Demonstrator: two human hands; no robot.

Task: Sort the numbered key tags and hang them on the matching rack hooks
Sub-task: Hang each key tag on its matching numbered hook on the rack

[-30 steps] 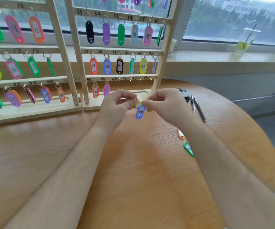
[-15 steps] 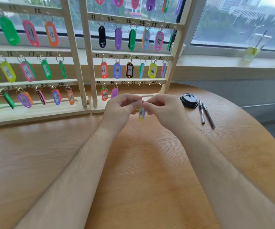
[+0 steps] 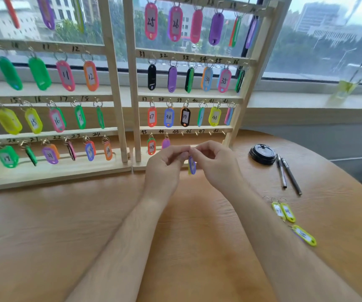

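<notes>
My left hand point(image 3: 165, 164) and my right hand point(image 3: 216, 162) meet in front of the right wooden rack point(image 3: 236, 105), both pinching the ring of a blue and yellow key tag point(image 3: 191, 165) that hangs edge-on between them. Its number cannot be read. Just behind my hands is the rack's bottom row, where tag 43 point(image 3: 151, 146) and a purple tag point(image 3: 165, 143) hang, and the hooks marked 45 to 48 point(image 3: 197, 133) are bare. Three yellow-green tags point(image 3: 286, 212) lie on the table at my right forearm.
A second rack point(image 3: 51, 171) full of tags stands at the left. A black round lid point(image 3: 262, 154) and two pens point(image 3: 287, 174) lie on the round wooden table point(image 3: 45, 236) to the right. A glass with a straw point(image 3: 345, 89) stands on the windowsill.
The tag has turned from face-on to edge-on between my fingers. My head has come closer and tilted up, so the racks look larger and loose tags show at the right.
</notes>
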